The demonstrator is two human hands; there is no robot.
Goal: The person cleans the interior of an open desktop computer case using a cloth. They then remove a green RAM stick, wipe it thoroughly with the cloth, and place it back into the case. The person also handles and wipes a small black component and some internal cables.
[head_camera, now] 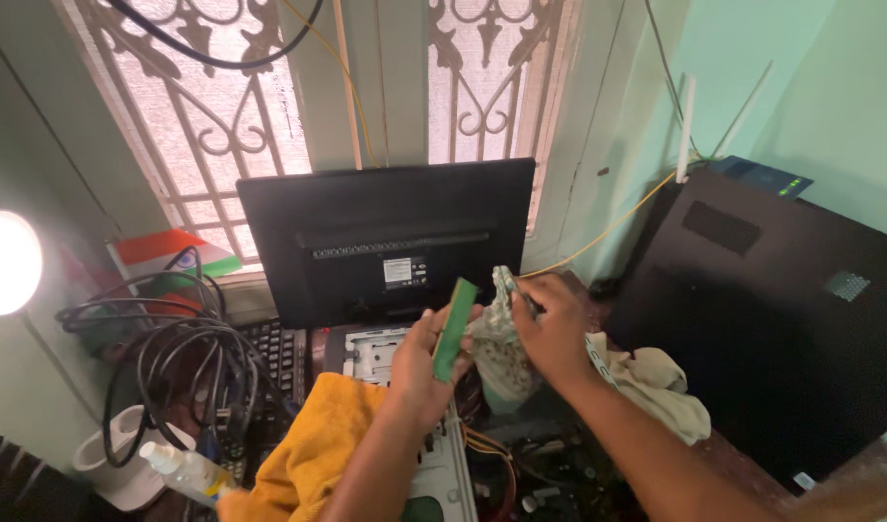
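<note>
Left hand [426, 360]: gripping a green memory module [454, 329] upright by its lower end.
Right hand [552, 333]: clutching a patterned cloth [501, 353], bunched against the module's right side.
Module's place: hovering above the open computer case [434, 464], in front of the black monitor's back [385, 237].
Nearby: yellow cloth [308, 449] lying left of the case.

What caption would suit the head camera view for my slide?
Left hand holds a green memory module while right hand wipes it with a patterned cloth behind a monitor.
</note>
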